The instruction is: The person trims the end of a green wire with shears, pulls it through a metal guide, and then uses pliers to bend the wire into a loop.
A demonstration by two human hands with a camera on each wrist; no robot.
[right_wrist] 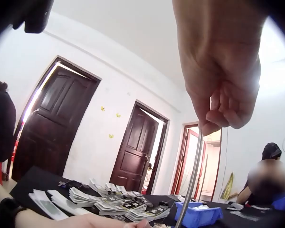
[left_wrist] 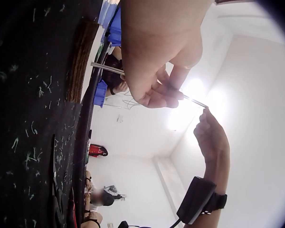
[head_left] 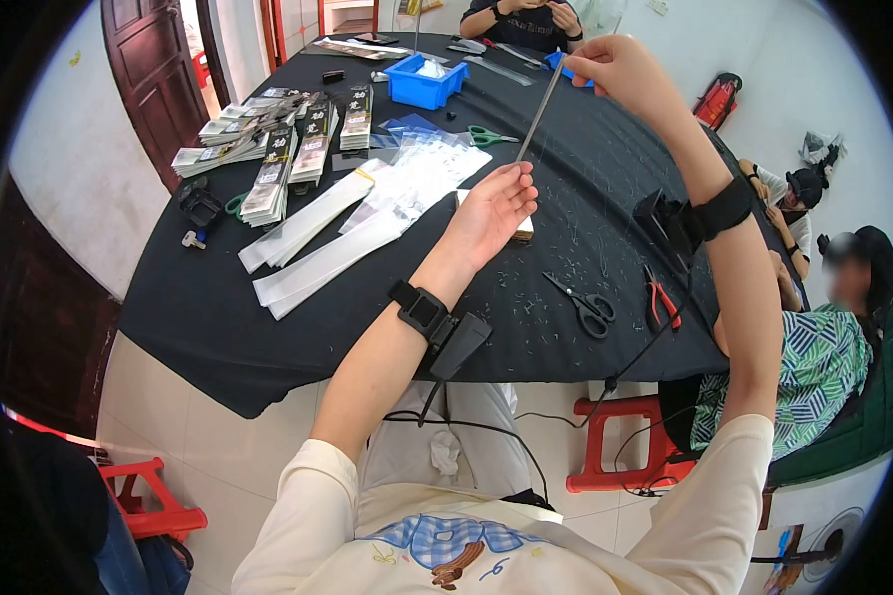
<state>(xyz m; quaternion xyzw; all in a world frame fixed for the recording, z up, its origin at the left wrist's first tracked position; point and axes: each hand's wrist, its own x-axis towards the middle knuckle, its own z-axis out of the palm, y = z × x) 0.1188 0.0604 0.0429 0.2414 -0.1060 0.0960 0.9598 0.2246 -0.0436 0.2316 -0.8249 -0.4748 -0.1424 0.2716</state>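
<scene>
A thin, straight, silvery strand bundle (head_left: 543, 111) slants up between the two hands over the table. High at the right, my right hand (head_left: 620, 77) pinches its upper end between thumb and fingers. My left hand (head_left: 493, 212) is lower, palm up, its curled fingers around the bundle; in the left wrist view, the lower end pokes out past that hand (left_wrist: 156, 57) toward a brown-sided block (left_wrist: 81, 66) with a white top. The block (head_left: 524, 235) is partly hidden behind the left hand in the head view. From the right wrist, the bundle (right_wrist: 192, 180) runs downward.
Black-handled scissors (head_left: 593, 313) and red-handled pliers (head_left: 663, 301) lie at right among small clippings. Clear plastic sleeves (head_left: 327, 260), stacked labelled packets (head_left: 271, 177), green scissors (head_left: 491, 136) and a blue bin (head_left: 422, 84) cover the left and back. Other people sit around the table.
</scene>
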